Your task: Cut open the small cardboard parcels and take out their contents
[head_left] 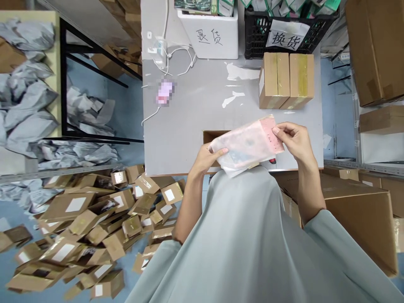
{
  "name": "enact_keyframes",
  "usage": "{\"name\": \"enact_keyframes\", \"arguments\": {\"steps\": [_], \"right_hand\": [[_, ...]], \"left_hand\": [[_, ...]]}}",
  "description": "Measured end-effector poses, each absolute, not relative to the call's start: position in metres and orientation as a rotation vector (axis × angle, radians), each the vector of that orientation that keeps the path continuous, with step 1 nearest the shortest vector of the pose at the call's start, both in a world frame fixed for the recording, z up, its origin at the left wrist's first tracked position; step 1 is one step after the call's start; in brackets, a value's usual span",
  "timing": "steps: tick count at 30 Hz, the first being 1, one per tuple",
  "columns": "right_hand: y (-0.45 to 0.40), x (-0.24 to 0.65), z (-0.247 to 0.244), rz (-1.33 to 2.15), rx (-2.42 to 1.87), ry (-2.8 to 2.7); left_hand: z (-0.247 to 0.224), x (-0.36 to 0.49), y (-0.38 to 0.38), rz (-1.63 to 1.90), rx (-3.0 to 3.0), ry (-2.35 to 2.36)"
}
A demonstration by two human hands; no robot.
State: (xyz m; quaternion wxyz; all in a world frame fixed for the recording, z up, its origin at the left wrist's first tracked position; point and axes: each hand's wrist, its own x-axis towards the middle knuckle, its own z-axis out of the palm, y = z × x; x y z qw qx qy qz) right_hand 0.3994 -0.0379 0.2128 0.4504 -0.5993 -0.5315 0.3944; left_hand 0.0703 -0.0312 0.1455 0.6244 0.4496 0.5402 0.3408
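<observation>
Between my two hands, above the table's front edge, is a flat whitish translucent packet (244,147) with a pink printed strip at its right end. My left hand (205,159) grips the packet's left end, thumb on top. At the right end, my right hand (293,138) pinches the pink strip between thumb and fingers. Behind the packet, an open cardboard box (214,135) shows only partly. A small red and black object (272,161) peeks out below the packet; its kind is hidden.
Two taped cartons (285,81) stand at the table's back right, before a black crate (255,35) and a white bin (211,40). A blurred phone-like object (164,92) and white cables (186,54) lie left. Cardboard boxes (94,227) cover the floor at left; a large carton (350,210) stands right.
</observation>
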Motion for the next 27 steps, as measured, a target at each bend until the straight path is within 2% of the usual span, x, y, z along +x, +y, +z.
{"name": "enact_keyframes", "arguments": {"steps": [7,11,15,18,23,25,27], "right_hand": [[-0.050,0.453,0.198,0.691,-1.561,-1.064],[-0.064,0.472,0.187,0.592,-1.587,-0.983],[-0.075,0.466,0.183,0.579,-1.602,-0.939],[-0.078,0.453,0.187,0.615,-1.602,-0.953],[-0.075,0.433,0.193,0.692,-1.565,-0.989],[-0.075,0.430,0.195,0.722,-1.551,-0.975],[-0.078,0.428,0.196,0.754,-1.533,-0.953]], "left_hand": [[0.135,0.045,-0.020,0.960,1.044,1.439],[0.121,0.030,-0.017,0.941,1.266,1.548],[0.107,0.039,-0.019,0.834,1.658,1.474],[0.096,0.062,-0.017,0.591,1.869,1.428],[0.072,0.093,-0.007,0.178,1.864,1.320],[0.069,0.095,-0.007,0.185,1.797,1.290],[0.073,0.090,-0.010,0.339,1.698,1.235]]}}
